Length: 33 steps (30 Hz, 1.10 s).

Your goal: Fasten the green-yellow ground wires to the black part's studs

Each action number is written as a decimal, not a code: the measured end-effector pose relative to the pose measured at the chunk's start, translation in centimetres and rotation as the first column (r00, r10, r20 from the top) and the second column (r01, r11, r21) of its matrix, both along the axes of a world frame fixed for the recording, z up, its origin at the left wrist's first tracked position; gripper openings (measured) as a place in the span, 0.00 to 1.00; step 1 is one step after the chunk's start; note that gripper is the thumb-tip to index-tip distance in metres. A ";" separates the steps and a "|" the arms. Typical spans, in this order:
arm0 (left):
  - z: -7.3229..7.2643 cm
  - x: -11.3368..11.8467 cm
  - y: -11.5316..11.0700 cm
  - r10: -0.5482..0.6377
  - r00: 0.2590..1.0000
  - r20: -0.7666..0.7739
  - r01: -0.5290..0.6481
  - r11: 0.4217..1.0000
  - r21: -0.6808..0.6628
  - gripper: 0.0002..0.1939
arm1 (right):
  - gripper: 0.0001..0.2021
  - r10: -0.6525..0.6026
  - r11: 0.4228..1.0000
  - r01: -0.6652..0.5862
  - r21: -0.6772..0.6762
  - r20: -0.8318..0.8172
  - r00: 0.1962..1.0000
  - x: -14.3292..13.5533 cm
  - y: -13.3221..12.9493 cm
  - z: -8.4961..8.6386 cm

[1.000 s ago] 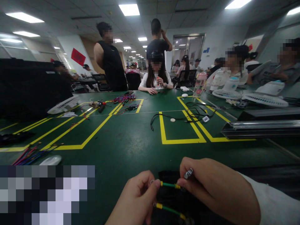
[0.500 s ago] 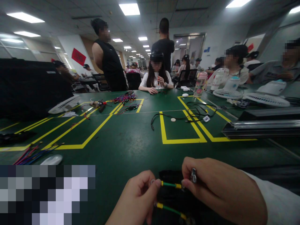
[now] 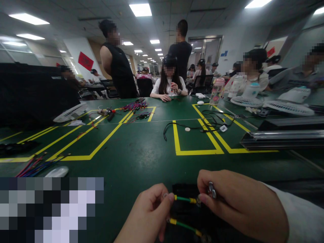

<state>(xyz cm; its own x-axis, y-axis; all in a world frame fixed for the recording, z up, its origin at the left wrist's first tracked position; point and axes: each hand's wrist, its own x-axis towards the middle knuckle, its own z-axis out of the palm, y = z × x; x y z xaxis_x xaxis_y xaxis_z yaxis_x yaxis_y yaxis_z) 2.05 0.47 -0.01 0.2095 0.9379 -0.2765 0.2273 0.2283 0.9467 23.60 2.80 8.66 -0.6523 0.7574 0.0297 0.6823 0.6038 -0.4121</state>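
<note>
My left hand (image 3: 152,212) pinches the left end of a short green wire (image 3: 184,199) with yellow sleeves and a ring terminal. At the wire's right end, my right hand (image 3: 225,199) touches a small metal fastener (image 3: 198,200) with thumb and fingertip. A small shiny metal piece (image 3: 212,190) also sticks out from the fingers of that hand. Below, a second green wire (image 3: 184,226) with yellow sleeves runs from beside my left fingers down to another metal part (image 3: 205,238). Both wires lie over a dark black object (image 3: 182,212), whose shape is hard to make out.
Yellow tape (image 3: 199,153) marks the green table (image 3: 141,148). Black cables (image 3: 184,125) lie ahead, metal profiles (image 3: 291,135) at the right, coloured wires (image 3: 32,167) and a white mouse (image 3: 57,171) at the left. A person (image 3: 169,84) sits across the table.
The metal piece in my right hand has tilted slightly, and its fingertips have shifted a little off the fastener. My left hand stays nearly still. A standing person in the background has turned.
</note>
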 end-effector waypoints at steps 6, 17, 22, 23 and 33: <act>0.1 0.0 0.0 -0.014 1.000 -0.017 0.015 1.000 0.015 0.17 | 0.05 -0.015 0.999 0.014 -0.028 -0.017 1.000 0.2 0.1 0.5; -0.5 -0.1 0.3 -0.028 1.000 0.004 0.028 1.000 0.007 0.17 | 0.09 -0.137 0.990 0.133 -0.049 -0.087 0.987 0.4 0.6 0.7; -0.2 0.1 0.2 -0.010 1.000 -0.009 0.010 1.000 0.007 0.17 | 0.08 -0.159 0.987 0.157 -0.037 -0.071 0.985 -0.2 0.5 -0.3; -0.2 0.1 0.2 -0.007 1.000 -0.009 0.007 1.000 0.011 0.17 | 0.08 -0.167 0.986 0.165 -0.034 -0.070 0.984 -0.2 0.6 -0.3; -0.1 0.1 0.1 -0.007 1.000 0.007 0.007 1.000 0.010 0.17 | 0.09 -0.175 0.984 0.172 -0.040 -0.076 0.982 -0.8 0.4 -0.8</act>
